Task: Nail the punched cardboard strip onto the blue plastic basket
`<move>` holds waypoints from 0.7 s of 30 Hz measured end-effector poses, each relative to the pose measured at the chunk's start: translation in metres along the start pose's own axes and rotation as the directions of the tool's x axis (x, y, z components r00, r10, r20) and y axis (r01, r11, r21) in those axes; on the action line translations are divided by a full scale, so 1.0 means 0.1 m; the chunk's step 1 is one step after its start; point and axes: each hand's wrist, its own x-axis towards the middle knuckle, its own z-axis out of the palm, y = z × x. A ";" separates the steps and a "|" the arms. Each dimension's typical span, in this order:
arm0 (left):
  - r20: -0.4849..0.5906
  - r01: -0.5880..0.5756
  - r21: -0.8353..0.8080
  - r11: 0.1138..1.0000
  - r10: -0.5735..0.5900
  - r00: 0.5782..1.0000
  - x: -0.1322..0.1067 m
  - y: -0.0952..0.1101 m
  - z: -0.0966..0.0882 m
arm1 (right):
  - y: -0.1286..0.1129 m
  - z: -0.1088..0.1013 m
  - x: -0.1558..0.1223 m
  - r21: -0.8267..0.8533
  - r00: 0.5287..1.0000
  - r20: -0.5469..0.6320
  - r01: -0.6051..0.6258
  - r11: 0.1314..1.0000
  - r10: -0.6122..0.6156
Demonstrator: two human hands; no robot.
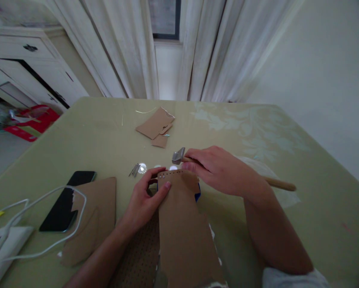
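A long strip of brown cardboard (184, 228) lies in front of me, with a row of small holes along its far edge. My left hand (145, 200) is closed on that far edge, thumb on top near the holes. A bit of something blue (198, 196) shows under the strip. My right hand (220, 170) is closed round a small hammer (178, 155) with a metal head and a wooden handle (280, 184) that sticks out to the right. The hammer head hangs just above the strip's far edge. A few nails (134, 170) lie a little to the left.
The olive-green table (287, 132) holds a black phone (67, 200), a white cable (47, 224) and white charger (4, 248) at the left. More cardboard pieces lie at the left (92, 218) and at the back (155, 124). White curtains (215, 48) hang behind.
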 end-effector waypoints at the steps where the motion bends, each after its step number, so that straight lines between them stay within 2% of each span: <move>1: -0.001 0.002 -0.001 1.000 -0.002 1.000 0.00 0.00 0.00 | 0.00 0.00 0.00 0.001 1.000 0.001 0.003 1.000 -0.003; 9: -0.015 -0.041 0.015 0.999 0.041 0.999 0.01 -0.03 -0.01 | 0.00 0.00 0.00 0.015 1.000 0.010 -0.005 1.000 0.004; 11: -0.082 -0.071 0.073 0.995 0.077 0.994 0.06 -0.02 -0.09 | 0.01 0.00 0.00 0.024 1.000 0.014 -0.013 1.000 0.012; 13: -0.192 -0.050 0.232 0.971 0.097 0.977 0.13 -0.02 -0.24 | 0.01 -0.01 0.00 0.028 1.000 0.016 -0.018 0.999 0.017; 15: -0.279 0.032 0.490 0.871 0.122 0.952 0.22 -0.07 -0.42 | 0.02 -0.01 -0.01 0.020 1.000 0.017 -0.019 1.000 0.019; 17: -0.267 0.084 0.718 0.691 0.163 0.950 0.29 -0.16 -0.58 | 0.02 -0.02 -0.01 0.006 1.000 0.018 -0.021 1.000 0.021; 19: -0.225 0.111 0.810 0.575 0.132 0.965 0.33 -0.26 -0.68 | 0.02 -0.02 0.00 -0.002 1.000 0.019 -0.021 1.000 0.021; 21: -0.199 0.129 0.832 0.540 0.073 0.977 0.36 -0.35 -0.72 | 0.01 -0.01 0.01 -0.001 1.000 0.020 -0.019 1.000 0.019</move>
